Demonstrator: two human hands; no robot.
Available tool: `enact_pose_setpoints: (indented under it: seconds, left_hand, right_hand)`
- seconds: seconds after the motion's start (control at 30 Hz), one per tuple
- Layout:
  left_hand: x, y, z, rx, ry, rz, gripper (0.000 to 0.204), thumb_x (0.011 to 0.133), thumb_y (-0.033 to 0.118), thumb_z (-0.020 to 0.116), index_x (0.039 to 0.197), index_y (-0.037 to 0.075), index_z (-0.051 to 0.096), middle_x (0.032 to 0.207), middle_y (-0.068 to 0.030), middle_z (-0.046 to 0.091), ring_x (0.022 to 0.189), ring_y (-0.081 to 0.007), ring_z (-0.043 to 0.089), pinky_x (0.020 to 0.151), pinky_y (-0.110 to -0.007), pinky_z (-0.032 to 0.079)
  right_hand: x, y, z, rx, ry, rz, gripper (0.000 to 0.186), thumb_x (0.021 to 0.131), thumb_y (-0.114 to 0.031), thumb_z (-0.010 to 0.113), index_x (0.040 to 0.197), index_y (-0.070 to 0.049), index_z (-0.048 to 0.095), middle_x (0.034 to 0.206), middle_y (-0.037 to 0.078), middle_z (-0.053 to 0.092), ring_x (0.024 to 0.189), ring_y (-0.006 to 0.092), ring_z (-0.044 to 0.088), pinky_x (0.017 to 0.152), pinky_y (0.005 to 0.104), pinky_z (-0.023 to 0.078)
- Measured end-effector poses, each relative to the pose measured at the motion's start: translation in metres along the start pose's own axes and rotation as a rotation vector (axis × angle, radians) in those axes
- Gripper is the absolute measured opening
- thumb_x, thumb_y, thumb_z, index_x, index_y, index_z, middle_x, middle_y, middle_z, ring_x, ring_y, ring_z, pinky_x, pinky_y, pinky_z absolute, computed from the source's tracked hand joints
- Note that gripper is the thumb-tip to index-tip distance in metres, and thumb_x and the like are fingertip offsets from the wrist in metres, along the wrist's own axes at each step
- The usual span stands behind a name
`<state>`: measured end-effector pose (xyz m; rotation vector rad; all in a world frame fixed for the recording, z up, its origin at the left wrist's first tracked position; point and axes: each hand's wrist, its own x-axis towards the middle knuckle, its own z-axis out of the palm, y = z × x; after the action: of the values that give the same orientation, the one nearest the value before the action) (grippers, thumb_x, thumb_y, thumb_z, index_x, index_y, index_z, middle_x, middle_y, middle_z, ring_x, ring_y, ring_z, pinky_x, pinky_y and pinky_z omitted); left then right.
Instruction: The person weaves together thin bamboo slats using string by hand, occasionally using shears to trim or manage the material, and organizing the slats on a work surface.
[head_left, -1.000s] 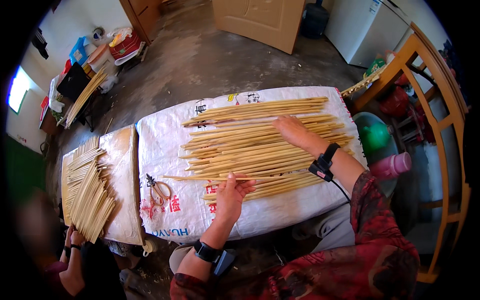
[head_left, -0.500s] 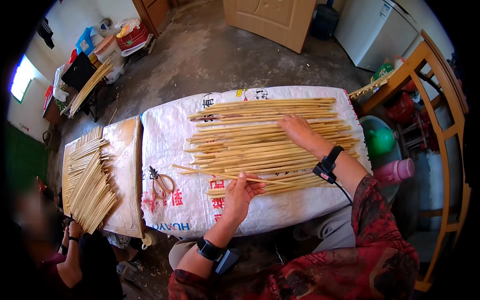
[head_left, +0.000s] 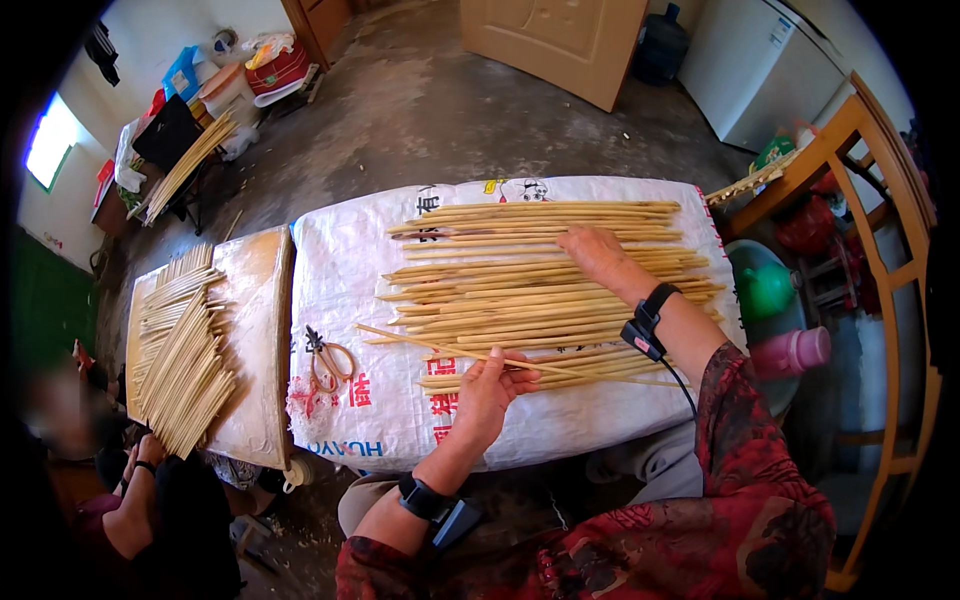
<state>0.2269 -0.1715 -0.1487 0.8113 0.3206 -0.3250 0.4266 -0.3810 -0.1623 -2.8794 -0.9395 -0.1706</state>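
A long, thin, pale yellow stalk (head_left: 420, 342) slants across the near part of the layout, pinched between the thumb and fingers of my left hand (head_left: 487, 400). My right hand (head_left: 600, 260) reaches over the far rows, its bent fingertips closed on a single stalk (head_left: 480, 254) that lies slightly apart from the others. Between and around both hands, many similar stalks (head_left: 540, 310) lie side by side in loose groups, running left to right. They rest on a white woven sack (head_left: 590, 430) with coloured print. Scissors (head_left: 332, 364) with looped handles lie left of the stalks.
On the left, a board (head_left: 262, 330) carries shorter stalks (head_left: 190, 370), with another person's hands (head_left: 146, 452) beside it. A wooden frame (head_left: 868, 200), pink thermos (head_left: 790, 350) and basin (head_left: 742, 262) stand at right. A chair holding long stalks (head_left: 190, 165) stands far left.
The view has shifted slightly, so the sack sits a little farther right. My right hand has slid slightly left along the far stalks. My left hand still pinches its stalk.
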Motion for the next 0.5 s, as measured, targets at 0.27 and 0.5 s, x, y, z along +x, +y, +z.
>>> enact_pose_setpoints:
  seconds: [0.27, 0.5]
  left_hand:
    - [-0.002, 0.000, -0.008, 0.023, -0.001, -0.021, 0.037, 0.097, 0.032, 0.040, 0.099, -0.001, 0.054, 0.093, -0.0127, 0.059, 0.083, -0.0245, 0.063, 0.073, -0.036, 0.052]
    - [0.003, -0.008, -0.007, -0.031, -0.018, -0.006, 0.035, 0.096, 0.034, 0.042, 0.099, 0.001, 0.054, 0.093, -0.0102, 0.059, 0.082, -0.0217, 0.063, 0.073, -0.034, 0.053]
  right_hand:
    - [0.013, 0.001, 0.010, 0.000, -0.048, 0.000, 0.012, 0.076, -0.006, 0.052, 0.081, -0.006, 0.063, 0.082, 0.015, 0.062, 0.081, 0.0314, 0.062, 0.067, 0.0410, 0.050]
    - [0.002, 0.009, 0.004, 0.052, 0.007, -0.005, 0.006, 0.072, -0.007, 0.055, 0.077, -0.004, 0.055, 0.081, 0.015, 0.054, 0.079, 0.0337, 0.055, 0.067, 0.0424, 0.044]
